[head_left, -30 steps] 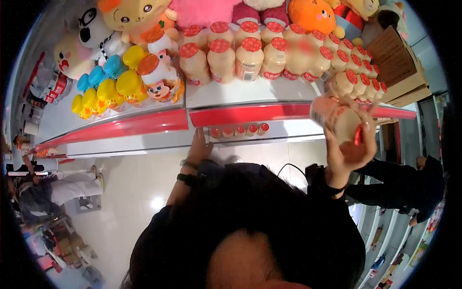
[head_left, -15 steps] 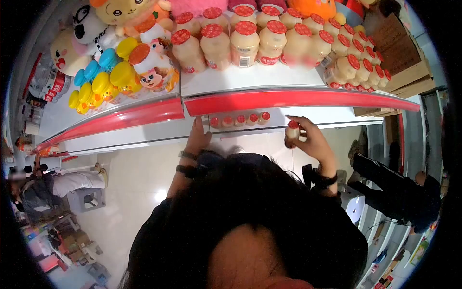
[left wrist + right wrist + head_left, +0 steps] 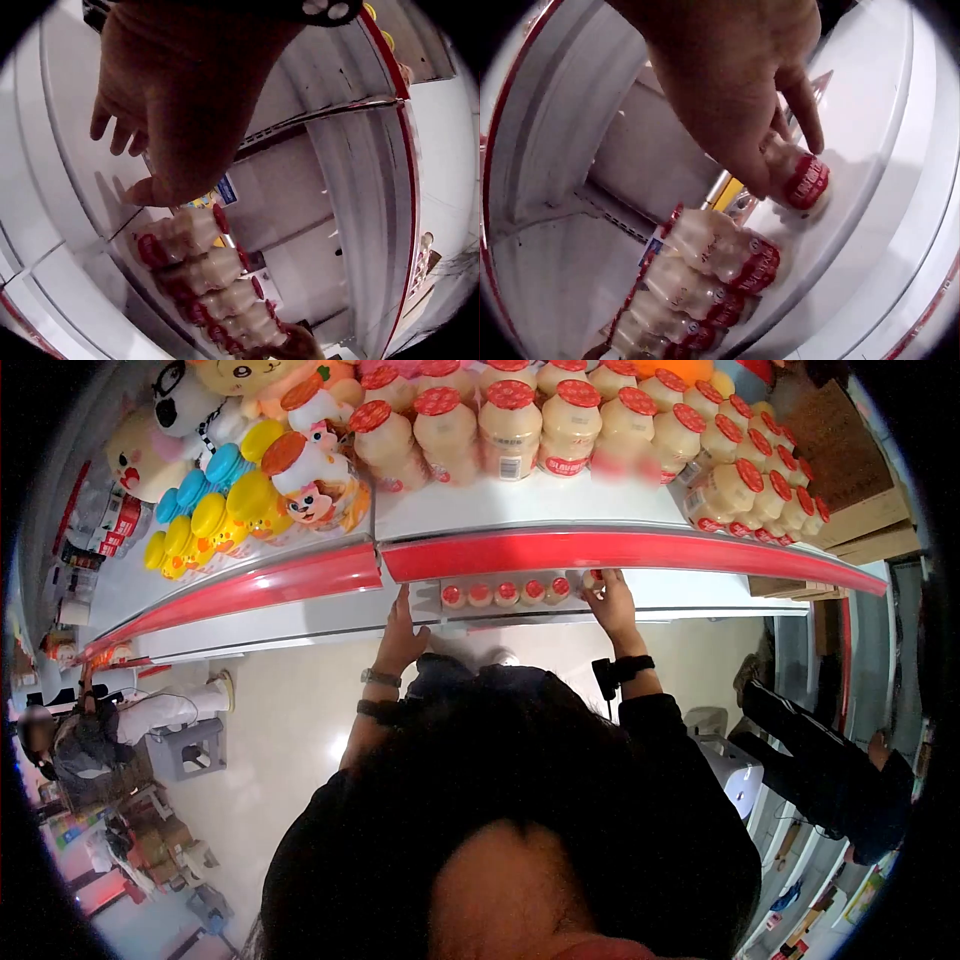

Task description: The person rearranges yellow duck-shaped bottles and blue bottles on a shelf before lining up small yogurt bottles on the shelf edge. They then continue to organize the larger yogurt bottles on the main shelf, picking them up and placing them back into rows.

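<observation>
In the head view my right hand (image 3: 616, 608) grips a cream-coloured drink bottle (image 3: 591, 581) at the right end of a row of similar bottles (image 3: 507, 594) on the lower shelf. The right wrist view shows thumb and fingers around this bottle (image 3: 807, 180), its red label facing out and its base close over the white shelf. A small gap separates it from the nearest row bottle (image 3: 724, 251). My left hand (image 3: 402, 642) lies at the shelf left of the row, holding nothing; its fingers are extended in the left wrist view, beside the end bottle (image 3: 180, 236).
Above, a red-edged shelf (image 3: 590, 555) overhangs the row and carries large red-capped bottles (image 3: 510, 435), yellow-lidded containers (image 3: 222, 520) and plush toys (image 3: 265, 380). Cardboard boxes (image 3: 850, 470) stand at right. People are at left (image 3: 90, 735) and right (image 3: 820, 770).
My right hand has brought the bottle from high at the right down and inward to the lower shelf, beside the row's right end. My left hand has stayed near the row's left end.
</observation>
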### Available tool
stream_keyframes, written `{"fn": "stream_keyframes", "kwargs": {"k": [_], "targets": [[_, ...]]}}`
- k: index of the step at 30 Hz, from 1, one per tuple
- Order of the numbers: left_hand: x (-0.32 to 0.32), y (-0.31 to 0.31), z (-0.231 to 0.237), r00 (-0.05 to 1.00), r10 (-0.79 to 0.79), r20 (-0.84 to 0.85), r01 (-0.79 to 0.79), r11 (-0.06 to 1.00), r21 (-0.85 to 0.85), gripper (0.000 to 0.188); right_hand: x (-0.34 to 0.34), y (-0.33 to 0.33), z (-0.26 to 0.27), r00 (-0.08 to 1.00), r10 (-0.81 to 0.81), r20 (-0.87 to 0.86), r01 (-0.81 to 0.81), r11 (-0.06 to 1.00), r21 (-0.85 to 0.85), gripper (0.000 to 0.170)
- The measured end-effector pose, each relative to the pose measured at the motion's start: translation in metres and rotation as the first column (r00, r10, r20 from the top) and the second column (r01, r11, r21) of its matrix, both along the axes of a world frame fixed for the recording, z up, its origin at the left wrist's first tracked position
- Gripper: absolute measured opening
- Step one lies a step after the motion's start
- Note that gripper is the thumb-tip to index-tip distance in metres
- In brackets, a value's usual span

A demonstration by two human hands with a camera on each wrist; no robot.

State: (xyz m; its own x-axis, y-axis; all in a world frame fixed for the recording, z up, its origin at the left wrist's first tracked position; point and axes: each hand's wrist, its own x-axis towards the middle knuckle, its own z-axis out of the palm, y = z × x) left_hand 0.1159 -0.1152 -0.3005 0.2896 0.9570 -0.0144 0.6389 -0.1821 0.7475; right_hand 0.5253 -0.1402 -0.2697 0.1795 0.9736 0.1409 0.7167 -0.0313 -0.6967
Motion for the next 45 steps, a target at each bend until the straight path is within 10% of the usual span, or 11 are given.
{"fn": "stream_keyframes", "kwargs": {"k": [12,33,37,45], "targets": [[0.002,-0.005,0.014,1.000,-0.003,-0.016,0.001,0.992,-0.126,0.097,0.002,-0.002,-0.017,0.986,0.145,0.077,-0.138,0.986,-0.094,0.062],[0.009,-0.017,0.008,1.000,-0.008,-0.008,0.007,0.994,-0.110,0.090,0.014,-0.016,-0.046,0.954,0.057,-0.295,-0.134,0.960,-0.247,0.105],[0.006,-0.019,0.001,1.000,-0.013,-0.012,0.013,0.998,-0.063,0.089,0.025,-0.028,-0.048,0.997,0.047,-0.069,-0.057,0.988,-0.145,0.111],[0.001,-0.022,0.001,1.000,0.006,0.018,-0.005,0.998,-0.064,0.089,0.062,-0.035,-0.040,0.991,0.130,0.018,-0.074,0.670,-0.738,0.085]]}}
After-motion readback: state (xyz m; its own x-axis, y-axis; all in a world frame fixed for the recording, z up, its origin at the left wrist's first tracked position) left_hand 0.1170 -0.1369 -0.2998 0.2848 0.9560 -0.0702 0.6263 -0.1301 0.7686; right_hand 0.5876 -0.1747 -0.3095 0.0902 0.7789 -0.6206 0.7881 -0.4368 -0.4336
